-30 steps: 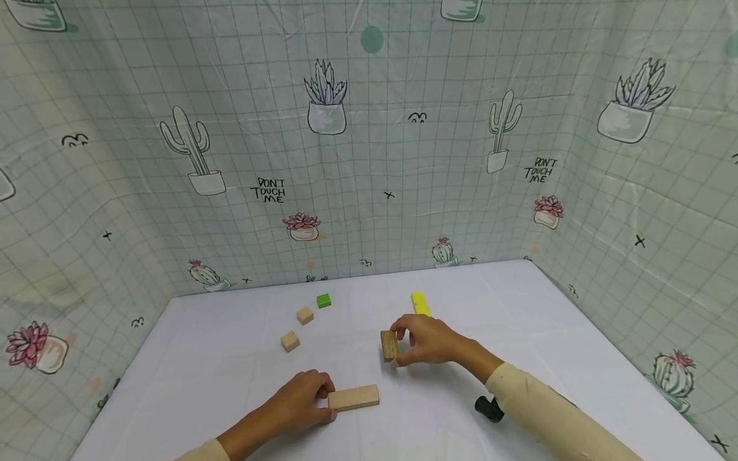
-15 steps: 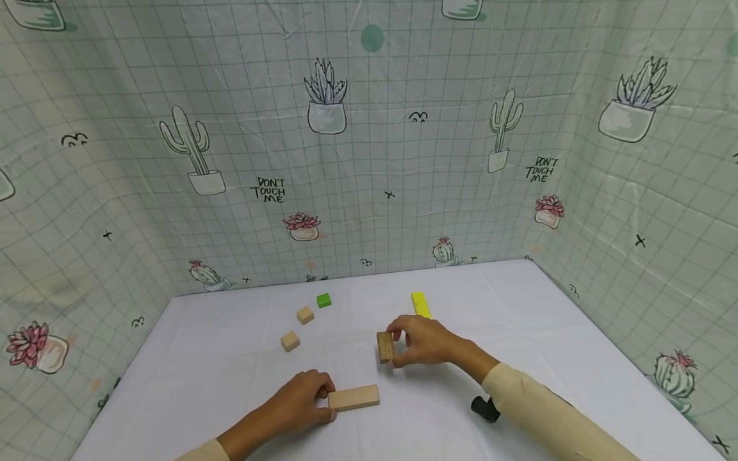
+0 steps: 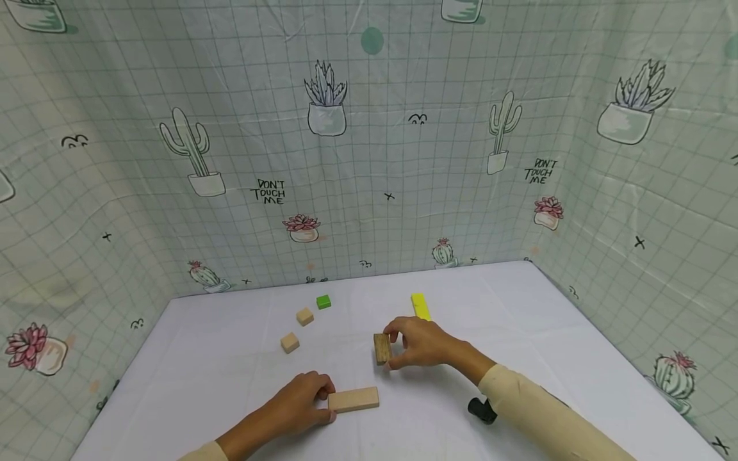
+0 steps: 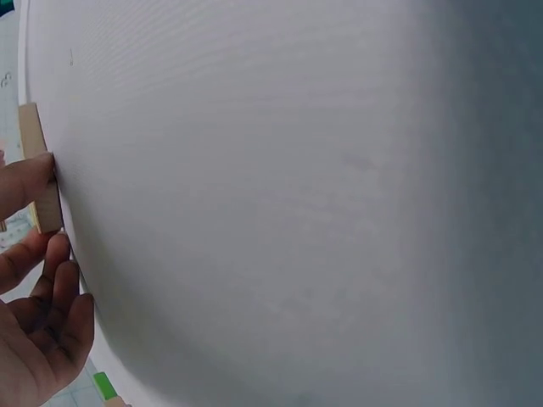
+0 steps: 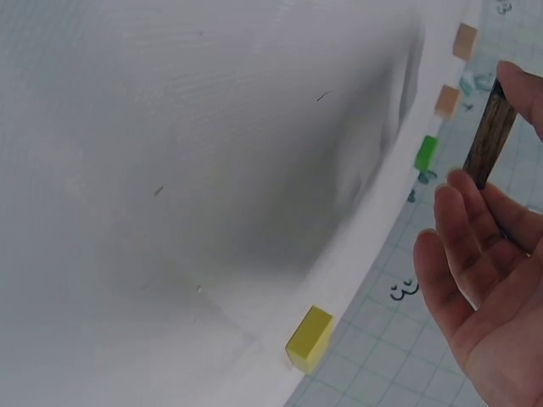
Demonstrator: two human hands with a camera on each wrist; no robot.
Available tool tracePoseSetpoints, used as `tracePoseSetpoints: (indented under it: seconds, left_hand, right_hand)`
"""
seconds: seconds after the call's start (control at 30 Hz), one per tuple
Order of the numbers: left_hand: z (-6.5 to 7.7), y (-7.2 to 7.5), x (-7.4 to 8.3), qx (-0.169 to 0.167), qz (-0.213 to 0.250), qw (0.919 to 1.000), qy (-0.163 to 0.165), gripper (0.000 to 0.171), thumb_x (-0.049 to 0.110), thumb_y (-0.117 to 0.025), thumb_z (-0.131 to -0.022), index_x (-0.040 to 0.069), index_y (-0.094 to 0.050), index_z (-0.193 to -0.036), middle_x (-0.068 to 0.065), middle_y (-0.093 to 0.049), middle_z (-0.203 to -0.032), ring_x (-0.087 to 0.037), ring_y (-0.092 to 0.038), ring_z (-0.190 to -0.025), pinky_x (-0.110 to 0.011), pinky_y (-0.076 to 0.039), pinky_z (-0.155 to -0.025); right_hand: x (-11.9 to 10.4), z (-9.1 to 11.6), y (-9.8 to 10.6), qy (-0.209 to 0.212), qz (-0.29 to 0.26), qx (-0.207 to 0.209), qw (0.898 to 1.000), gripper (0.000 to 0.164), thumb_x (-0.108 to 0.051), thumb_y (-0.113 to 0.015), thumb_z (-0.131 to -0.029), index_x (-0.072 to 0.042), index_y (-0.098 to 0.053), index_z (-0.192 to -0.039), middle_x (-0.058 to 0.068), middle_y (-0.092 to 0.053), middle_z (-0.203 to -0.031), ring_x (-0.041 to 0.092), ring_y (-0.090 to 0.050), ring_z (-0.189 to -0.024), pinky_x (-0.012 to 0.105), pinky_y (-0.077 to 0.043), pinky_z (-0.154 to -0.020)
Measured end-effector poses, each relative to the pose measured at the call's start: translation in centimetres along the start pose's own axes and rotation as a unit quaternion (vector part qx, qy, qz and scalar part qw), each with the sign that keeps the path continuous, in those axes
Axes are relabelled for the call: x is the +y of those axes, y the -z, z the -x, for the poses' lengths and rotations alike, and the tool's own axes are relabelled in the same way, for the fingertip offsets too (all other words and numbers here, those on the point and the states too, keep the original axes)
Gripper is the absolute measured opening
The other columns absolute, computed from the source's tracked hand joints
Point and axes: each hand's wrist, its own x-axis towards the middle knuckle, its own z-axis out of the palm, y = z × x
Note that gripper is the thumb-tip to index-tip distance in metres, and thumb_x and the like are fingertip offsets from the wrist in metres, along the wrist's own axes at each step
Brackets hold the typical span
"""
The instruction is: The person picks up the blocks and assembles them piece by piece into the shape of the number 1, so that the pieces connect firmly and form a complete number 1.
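Note:
My left hand (image 3: 302,400) pinches the left end of a long pale wooden block (image 3: 354,399) lying flat near the front of the table. In the left wrist view the thumb and fingers grip that same block (image 4: 51,208) at its edges. Further back and to the right, my right hand (image 3: 421,342) holds a darker brown wooden block (image 3: 382,349) between thumb and fingertips. Seen from the right wrist, this brown block (image 5: 490,140) is pinched at its two ends, raised above the white surface. Just behind the right hand lies a yellow block (image 3: 421,307), partly covered by it.
Two small wooden cubes (image 3: 290,342) and a green block (image 3: 324,301) sit on the white table (image 3: 219,358) at back left. A short black cylindrical object (image 3: 482,410) lies beside the right sleeve. Patterned cloth walls (image 3: 369,160) stand around the table's back and sides.
My right hand has shifted slightly left with the brown block, toward the pale block. The left hand and the pale block have stayed in place.

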Motion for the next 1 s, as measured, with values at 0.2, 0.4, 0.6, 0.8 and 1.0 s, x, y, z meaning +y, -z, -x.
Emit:
tracePoseSetpoints:
  seconds: [0.2,0.4,0.6,0.8,1.0]
  left_hand:
    - [0.00,0.02,0.12,-0.002,-0.002,1.0000,0.006,0.028,0.022,-0.084,-0.081,0.011,-0.066,-0.100,0.003,-0.056,-0.089,-0.012,-0.050,-0.082,-0.034,-0.047,-0.077]
    - [-0.10,-0.04,0.14,-0.001,-0.003,0.9999,0.011,0.028,0.022,-0.084,-0.081,0.011,-0.066,-0.099,0.003,-0.056,-0.088,-0.013,-0.050,-0.082,-0.035,-0.047,-0.077]
    - [-0.08,-0.03,0.04,0.004,-0.005,0.9999,0.013,0.029,0.023,-0.084,-0.081,0.011,-0.066,-0.100,0.003,-0.055,-0.088,-0.012,-0.050,-0.082,-0.034,-0.047,-0.076]
    - [0.08,-0.07,-0.07,0.007,0.001,1.0000,-0.002,0.029,0.023,-0.084,-0.081,0.011,-0.066,-0.100,0.003,-0.055,-0.089,-0.012,-0.050,-0.082,-0.032,-0.046,-0.075]
    - [0.09,-0.16,-0.15,0.009,-0.001,0.9999,-0.008,0.029,0.024,-0.084,-0.081,0.012,-0.066,-0.099,0.004,-0.055,-0.088,-0.012,-0.049,-0.081,-0.032,-0.046,-0.074]
  right_hand:
    - [0.02,-0.19,-0.39,0.004,-0.003,0.001,1.000,0.059,-0.042,-0.085,-0.077,-0.010,-0.066,-0.123,-0.007,-0.066,-0.102,0.004,-0.053,-0.074,0.023,-0.046,-0.063]
    - [-0.16,-0.42,-0.59,0.008,-0.001,0.001,1.000,0.059,-0.042,-0.085,-0.076,-0.010,-0.067,-0.123,-0.007,-0.066,-0.101,0.004,-0.054,-0.074,0.022,-0.047,-0.064]
    - [-0.53,-0.71,-0.68,0.013,-0.005,-0.007,1.000,0.059,-0.044,-0.084,-0.077,-0.010,-0.066,-0.123,-0.004,-0.068,-0.103,0.004,-0.054,-0.075,0.022,-0.047,-0.064]
    - [-0.87,-0.67,-0.87,0.016,-0.010,-0.012,1.000,0.059,-0.044,-0.084,-0.077,-0.010,-0.067,-0.123,-0.004,-0.067,-0.103,0.004,-0.054,-0.075,0.022,-0.047,-0.064]
    - [-0.96,-0.67,-1.04,0.015,-0.014,-0.018,1.000,0.059,-0.043,-0.084,-0.077,-0.010,-0.066,-0.123,-0.004,-0.067,-0.103,0.004,-0.054,-0.074,0.022,-0.047,-0.066]
